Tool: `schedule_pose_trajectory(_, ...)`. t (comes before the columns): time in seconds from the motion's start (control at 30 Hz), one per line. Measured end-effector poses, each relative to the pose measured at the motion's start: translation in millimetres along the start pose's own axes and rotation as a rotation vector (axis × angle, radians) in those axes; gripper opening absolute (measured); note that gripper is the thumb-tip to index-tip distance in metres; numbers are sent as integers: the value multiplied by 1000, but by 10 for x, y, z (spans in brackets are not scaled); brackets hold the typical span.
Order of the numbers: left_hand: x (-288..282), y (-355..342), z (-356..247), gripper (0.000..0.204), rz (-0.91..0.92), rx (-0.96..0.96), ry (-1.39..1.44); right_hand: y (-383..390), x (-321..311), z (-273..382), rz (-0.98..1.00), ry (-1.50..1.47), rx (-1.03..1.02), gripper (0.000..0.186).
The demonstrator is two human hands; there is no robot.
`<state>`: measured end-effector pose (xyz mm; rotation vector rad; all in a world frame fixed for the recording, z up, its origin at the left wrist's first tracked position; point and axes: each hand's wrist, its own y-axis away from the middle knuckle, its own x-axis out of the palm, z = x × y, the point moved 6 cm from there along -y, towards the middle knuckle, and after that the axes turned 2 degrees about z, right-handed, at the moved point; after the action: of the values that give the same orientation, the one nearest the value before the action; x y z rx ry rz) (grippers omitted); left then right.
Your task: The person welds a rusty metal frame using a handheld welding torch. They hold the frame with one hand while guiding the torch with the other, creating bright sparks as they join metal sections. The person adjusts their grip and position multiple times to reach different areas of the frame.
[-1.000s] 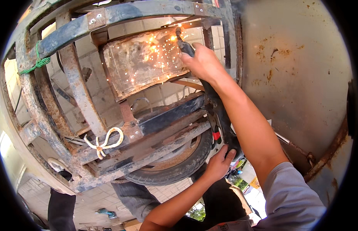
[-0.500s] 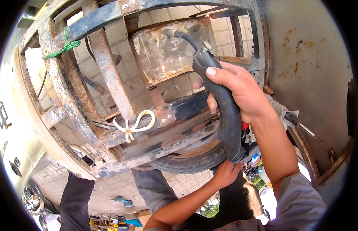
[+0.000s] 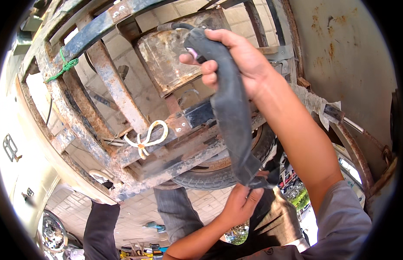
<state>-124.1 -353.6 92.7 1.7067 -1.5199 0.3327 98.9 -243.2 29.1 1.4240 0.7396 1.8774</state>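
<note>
A long, flattened black rubber sleeve [image 3: 232, 104] hangs between my two hands over the rusty metal frame. My right hand [image 3: 240, 60] is closed round its upper end, with thumb on top and fingertips curled round the far side. A dark cable [image 3: 177, 27] meets that end, and a small pinkish bit shows at an opening there. My left hand [image 3: 240, 206] grips the sleeve's narrow, crumpled lower end. What lies inside the sleeve is hidden.
The rusty frame [image 3: 108, 78] carries a green cord [image 3: 65, 68] and a tied whitish strip [image 3: 145, 138]. A rusty metal plate [image 3: 171, 56] lies beyond it, and a tyre [image 3: 210, 178] below. A stained metal panel [image 3: 344, 56] stands at right. A dark trouser leg [image 3: 102, 225] shows lower left.
Both hands have moved left with the sleeve, the right one also upward and the left one lower. The sleeve is now drawn out longer, and the view has shifted slightly.
</note>
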Motion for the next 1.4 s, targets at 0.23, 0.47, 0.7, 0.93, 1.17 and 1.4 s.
schedule_pose_trajectory(0.23,-371,0,-68,34,-266,-162,49,-495,-265,-297,119,-204,56,34)
schedule_pose_trajectory(0.47,-1620,-632,-1375,40,-810,241,-509,-622,-430,-241,97,-89,32,36)
schedule_pose_trajectory(0.7,-2911,-1845,-1524,41,-881,73,-561,-701,-461,-212,107,-86,-8,35)
schedule_pose_trajectory(0.93,-3220,-2170,-1423,28,-1046,220,-746,-751,-509,-246,118,-114,2,33)
schedule_pose_trajectory(1.17,-3173,-2178,-1383,31,-1074,242,-962,-748,-540,-222,106,-145,6,34)
schedule_pose_trajectory(1.4,-3270,-2188,-1339,35,-959,411,-1050,-737,-550,-209,109,-165,15,34)
